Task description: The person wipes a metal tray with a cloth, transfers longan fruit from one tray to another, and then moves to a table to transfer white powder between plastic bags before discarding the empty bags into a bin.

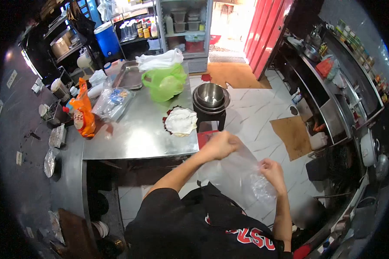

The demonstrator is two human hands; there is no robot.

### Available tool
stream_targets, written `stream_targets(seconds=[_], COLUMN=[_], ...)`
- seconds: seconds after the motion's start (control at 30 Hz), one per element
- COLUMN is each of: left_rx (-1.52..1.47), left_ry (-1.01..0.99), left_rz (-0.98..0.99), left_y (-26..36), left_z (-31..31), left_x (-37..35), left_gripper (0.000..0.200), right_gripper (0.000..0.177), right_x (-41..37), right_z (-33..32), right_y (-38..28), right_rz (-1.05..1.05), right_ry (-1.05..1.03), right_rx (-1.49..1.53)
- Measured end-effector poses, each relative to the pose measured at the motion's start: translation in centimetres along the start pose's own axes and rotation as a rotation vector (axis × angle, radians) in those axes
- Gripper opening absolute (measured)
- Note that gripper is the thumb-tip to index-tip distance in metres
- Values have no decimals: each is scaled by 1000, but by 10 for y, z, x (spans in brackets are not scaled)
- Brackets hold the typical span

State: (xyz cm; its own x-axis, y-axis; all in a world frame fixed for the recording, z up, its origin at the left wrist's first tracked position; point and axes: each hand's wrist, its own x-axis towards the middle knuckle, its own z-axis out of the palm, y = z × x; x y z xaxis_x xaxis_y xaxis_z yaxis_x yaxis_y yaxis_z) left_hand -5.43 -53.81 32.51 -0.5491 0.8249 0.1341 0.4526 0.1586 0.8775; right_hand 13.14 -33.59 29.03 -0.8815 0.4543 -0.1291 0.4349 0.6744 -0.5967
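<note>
Two hands (pixel 221 145) (pixel 273 173) hold clear bag (pixel 240 175); bowl stack (pixel 210 96) beyond, beside table (pixel 136 144).

Black short-sleeved shirt (pixel 177 222), red-and-white lettering (pixel 258 240) on front.

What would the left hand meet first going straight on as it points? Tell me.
For the left hand, beyond the clear plastic bag it holds, the way looks free; the tiled floor in that line seems well below, though depth is unclear.

Your left hand (pixel 221 146) is blurred at the clear bag (pixel 237 179) — below that grip, the bottom edge crops your shirt (pixel 181 228)
</note>
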Motion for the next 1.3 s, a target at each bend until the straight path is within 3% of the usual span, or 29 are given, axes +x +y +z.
stream_targets(seconds=[0.07, 0.1, 0.13, 0.17, 0.23, 0.27, 0.33, 0.37, 0.43, 0.47, 0.53, 0.57, 0.63, 0.67, 0.73, 0.77, 0.8, 0.87, 0.9, 0.93, 0.97, 1.0, 1.07, 1.1, 1.2, 1.23, 1.3], left_rx=[-156, -184, -378, -281, -369, -507, -565, -545, -519, -490, -485, -367, -128, -124, -230, -227, -82, 74, 365, 659, 686, 693, 720, 653, 527, 523, 476], left_ry=[36, 115, 225, 337, 301, 377, 430, 436, 494, 561, 612, 631, 647, 672, 549, 581, 603, 649, 748, 829, 787, 804, 580, 528, 402, 409, 440], left_rz=[-144, -368, -282, -214, -493, -435, -415, -428, -418, -397, -420, -431, -498, -510, -585, -595, -517, -448, -429, -412, -481, -499, -555, -536, -463, -470, -457], left_y=[-16, 6, -22, -49, -37, -54, -66, -71, -85, -91, -74, -65, -62, -59, -31, -35, -48, -54, -53, -51, -47, -46, -44, -35, -39, -48, -61], left_z=[-18, -32, -29, -27, -40, -33, -29, -27, -19, -14, -5, 0, 14, 26, 48, 63, 77, 86, 88, 89, 88, 90, 99, 102, 93, 85, 58], left_x=[36, 47, 66, 85, 108, 122, 147, 159, 181, 193, 216, 227, 255, 270, 303, 319, 334, 362, 374, 386, 398, 411, 435, 447, 481, 490, 505], left_gripper=[21, 21, 22, 23, 23, 23, 23, 22, 24, 26, 23, 24, 26, 26, 22, 22, 22, 22, 22, 23, 23, 23, 20, 20, 20, 22, 22], right_gripper=[23, 21, 20, 20, 23, 23, 33, 33, 53, 53, 80, 80, 90, 90, 92, 86, 86, 88, 88, 88, 88, 88, 84, 78, 67, 52, 48], right_x=[28, 38, 48, 53, 64, 72, 92, 107, 137, 152, 181, 197, 229, 247, 291, 322, 346, 387, 402, 411, 419, 422, 426, 441, 509, 531, 587], right_z=[-19, -31, -45, -55, -71, -78, -89, -87, -76, -81, -107, -112, -116, -112, -99, -84, -88, -99, -112, -133, -149, -159, -164, -161, -141, -144, -127], right_y=[47, 64, 74, 83, 91, 98, 115, 125, 135, 135, 107, 102, 97, 97, 109, 136, 151, 170, 167, 157, 148, 139, 121, 116, 128, 126, 140], right_rz=[101, 100, 94, 121, 17, 32, 183, 190, 229, 230, -16, -29, -77, -92, -176, -322, -350, -366, -391, -407, -417, -438, -389, -444, -532, -415, -438], right_ry=[65, 195, 329, 328, 216, 209, -210, -215, -138, -148, -397, -422, -543, -568, -413, -342, -362, -490, -507, -714, -917, -930, -400, -209, -253, -427, -523], right_rx=[41, -168, -382, -386, -237, -234, 289, 292, 781, 780, 803, 797, 555, 550, 286, 235, 233, 5, 0, -141, -286, -292, 14, 22, 270, 256, 396])
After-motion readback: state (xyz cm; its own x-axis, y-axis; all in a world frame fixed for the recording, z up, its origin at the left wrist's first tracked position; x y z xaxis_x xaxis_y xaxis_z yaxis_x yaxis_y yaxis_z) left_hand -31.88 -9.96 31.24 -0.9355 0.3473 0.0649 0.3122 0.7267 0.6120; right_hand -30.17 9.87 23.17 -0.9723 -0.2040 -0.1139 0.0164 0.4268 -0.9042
